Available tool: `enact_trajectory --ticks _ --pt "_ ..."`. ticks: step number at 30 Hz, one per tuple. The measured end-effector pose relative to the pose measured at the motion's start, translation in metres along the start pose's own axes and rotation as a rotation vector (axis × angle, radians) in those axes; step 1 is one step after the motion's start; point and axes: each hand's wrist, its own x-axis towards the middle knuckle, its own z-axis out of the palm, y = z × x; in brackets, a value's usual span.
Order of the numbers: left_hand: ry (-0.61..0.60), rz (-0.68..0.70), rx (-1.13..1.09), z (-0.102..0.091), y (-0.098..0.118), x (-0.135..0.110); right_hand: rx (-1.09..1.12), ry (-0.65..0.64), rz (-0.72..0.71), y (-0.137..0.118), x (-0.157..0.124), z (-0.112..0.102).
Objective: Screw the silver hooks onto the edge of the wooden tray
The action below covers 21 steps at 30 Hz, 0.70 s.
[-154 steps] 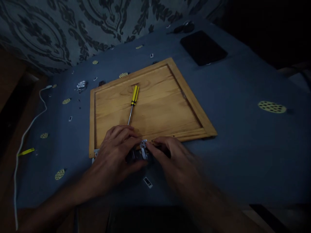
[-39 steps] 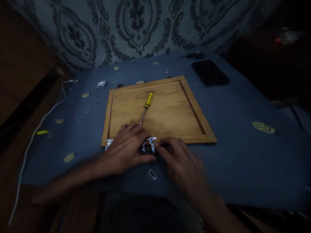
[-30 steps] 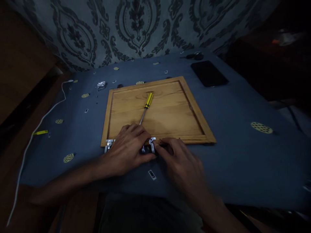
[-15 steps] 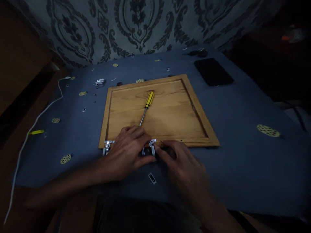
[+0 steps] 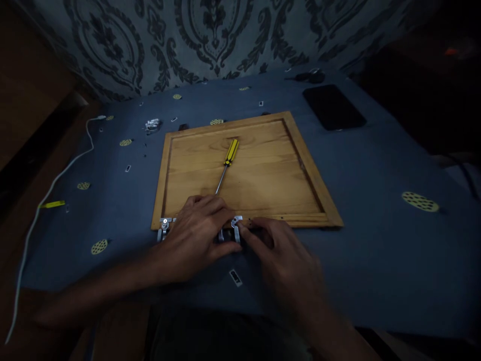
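Note:
A square wooden panel (image 5: 263, 175) with a raised frame lies on the blue cloth. A yellow-handled screwdriver (image 5: 226, 163) rests on it, tip toward me. At the panel's near edge sits a small metal hinge (image 5: 235, 226). My left hand (image 5: 197, 235) curls over its left side, fingers closed on it. From the right, the fingertips of my right hand (image 5: 280, 250) pinch the same hinge. A second metal hinge (image 5: 164, 226) sits at the panel's near left corner, just left of my left hand.
A dark phone (image 5: 333, 107) lies at the back right. A white cable (image 5: 48, 185) runs down the left side. Small metal parts (image 5: 152, 124) and a black-and-white tag (image 5: 235, 277) are scattered on the cloth. Patterned fabric hangs behind.
Both hands have stayed on the hinge at the panel's near edge. The hinge has turned slightly between my fingers, and the view has shifted a little.

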Motion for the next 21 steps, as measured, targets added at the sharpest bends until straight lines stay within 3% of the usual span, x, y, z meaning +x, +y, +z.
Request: enact_trajectory --ticks 12,21 --pt "-0.008 -0.007 0.007 -0.0021 0.0015 0.0007 0.043 0.014 -0.040 0.0050 0.0006 -0.0013" --pt "-0.006 -0.001 0.003 -0.0005 -0.0005 0.0005 0.313 0.137 0.035 0.0096 0.0001 -0.0057"
